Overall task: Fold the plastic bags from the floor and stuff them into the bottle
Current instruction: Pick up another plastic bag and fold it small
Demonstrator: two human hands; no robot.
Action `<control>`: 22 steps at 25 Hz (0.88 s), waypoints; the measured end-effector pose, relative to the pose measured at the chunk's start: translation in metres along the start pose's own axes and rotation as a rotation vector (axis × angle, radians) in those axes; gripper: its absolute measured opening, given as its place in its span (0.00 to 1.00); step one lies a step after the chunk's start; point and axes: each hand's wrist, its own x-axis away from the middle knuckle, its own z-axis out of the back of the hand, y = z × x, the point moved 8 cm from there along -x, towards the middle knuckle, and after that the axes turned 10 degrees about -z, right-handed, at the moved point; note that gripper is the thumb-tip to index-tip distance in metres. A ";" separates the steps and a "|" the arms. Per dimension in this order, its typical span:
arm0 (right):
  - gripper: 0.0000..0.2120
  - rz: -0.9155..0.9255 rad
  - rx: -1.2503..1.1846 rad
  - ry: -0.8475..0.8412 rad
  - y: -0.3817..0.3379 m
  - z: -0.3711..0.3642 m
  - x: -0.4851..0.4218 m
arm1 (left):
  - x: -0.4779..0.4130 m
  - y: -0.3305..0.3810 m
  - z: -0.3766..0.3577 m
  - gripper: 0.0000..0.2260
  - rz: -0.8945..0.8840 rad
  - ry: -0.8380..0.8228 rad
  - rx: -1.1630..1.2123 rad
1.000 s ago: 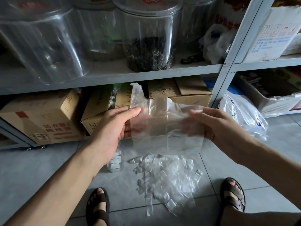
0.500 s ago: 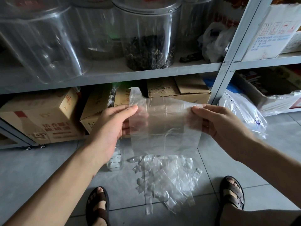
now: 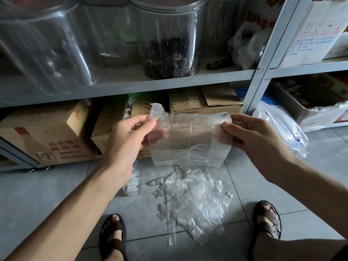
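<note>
A clear plastic bag is stretched flat in the air between my hands, folded into a wide band. My left hand pinches its left edge, my right hand pinches its right edge. Below it, a loose pile of clear plastic bags lies on the grey tiled floor. A clear bottle with folded plastic inside stands on the floor just left of the pile, partly hidden behind my left wrist.
A metal shelf unit stands ahead with big clear jars on top and cardboard boxes below. A printed plastic bag lies right of the shelf post. My sandalled feet flank the pile.
The bag hung as a tall sheet a second ago. My hands have folded its lower part up, so it is now a shorter, wider band held higher.
</note>
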 end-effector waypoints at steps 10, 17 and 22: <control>0.12 -0.028 0.052 -0.022 -0.001 0.002 0.000 | 0.000 -0.002 -0.001 0.11 0.025 -0.124 -0.045; 0.03 -0.001 0.189 -0.064 -0.008 0.002 0.002 | -0.006 0.007 0.005 0.06 -0.042 -0.115 -0.074; 0.05 -0.024 0.085 -0.147 -0.008 0.000 0.002 | -0.007 0.009 0.004 0.06 -0.022 -0.184 -0.005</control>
